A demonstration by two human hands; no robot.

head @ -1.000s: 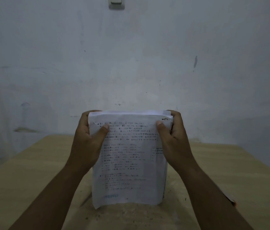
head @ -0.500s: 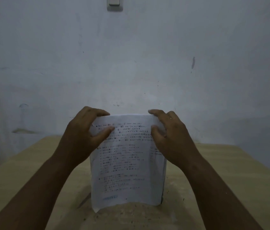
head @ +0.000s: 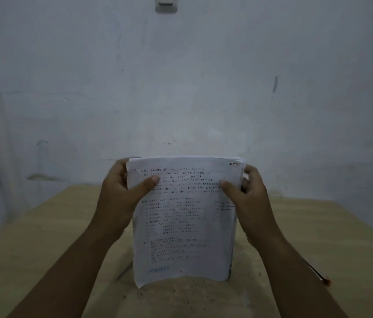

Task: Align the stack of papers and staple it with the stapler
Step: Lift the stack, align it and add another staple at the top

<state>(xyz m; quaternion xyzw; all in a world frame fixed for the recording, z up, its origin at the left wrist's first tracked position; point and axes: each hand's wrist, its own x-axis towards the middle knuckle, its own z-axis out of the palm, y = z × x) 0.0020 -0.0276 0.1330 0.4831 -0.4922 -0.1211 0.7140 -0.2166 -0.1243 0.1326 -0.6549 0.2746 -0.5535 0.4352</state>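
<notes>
A stack of white printed papers [head: 185, 226] stands upright on its bottom edge on the wooden table [head: 43, 237], printed side facing me. My left hand [head: 119, 200] grips its upper left side, thumb across the front page. My right hand [head: 249, 203] grips the upper right side, thumb on the front and fingers curled behind the edge. The top sheets at the right corner look slightly fanned. No stapler is in view.
A thin dark stick-like object with an orange tip [head: 318, 275] lies on the table beside my right forearm. A pale wall [head: 181, 88] rises right behind the table, with a switch [head: 166, 3] at the top.
Half a second ago both hands lay over the top edge of the stack. They have since slid back to its sides, and the top edge shows again.
</notes>
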